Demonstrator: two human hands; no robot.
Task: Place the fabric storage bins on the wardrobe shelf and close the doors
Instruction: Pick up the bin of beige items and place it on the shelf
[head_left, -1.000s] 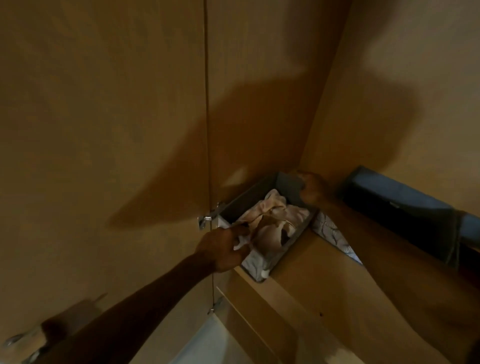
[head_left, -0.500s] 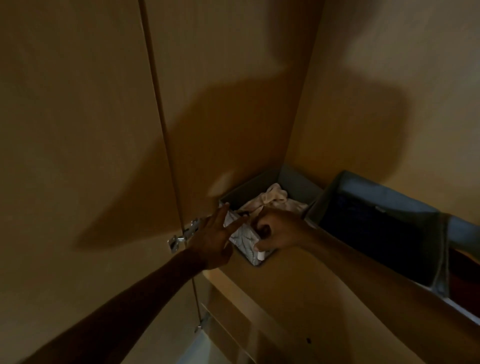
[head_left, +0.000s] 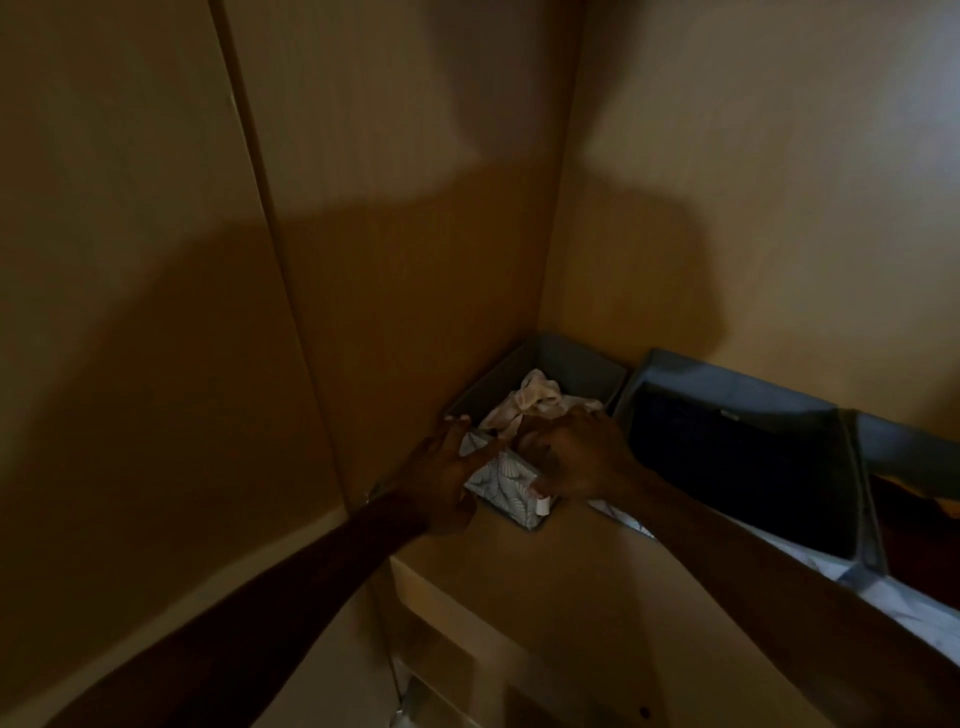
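Observation:
A small leaf-patterned fabric bin (head_left: 501, 483) with pale cloth (head_left: 535, 400) inside sits in the back left corner of the wardrobe shelf (head_left: 587, 582). To its right stands a larger grey bin (head_left: 748, 441) with a dark inside. My left hand (head_left: 441, 478) rests flat against the small bin's front left corner, fingers spread. My right hand (head_left: 576, 457) is curled over the small bin's front rim, gripping it. The light is dim.
An open wooden door (head_left: 145, 312) stands at the left, its hinge edge by my left wrist. The wardrobe's side wall (head_left: 405, 234) and back wall (head_left: 753, 182) enclose the corner. Another grey bin edge (head_left: 914, 452) shows at far right. Lower compartments lie below the shelf.
My right hand left the bin's far rim and came to its front rim. My left hand let go of the rim and spread flat. The small bin sits deeper in the corner.

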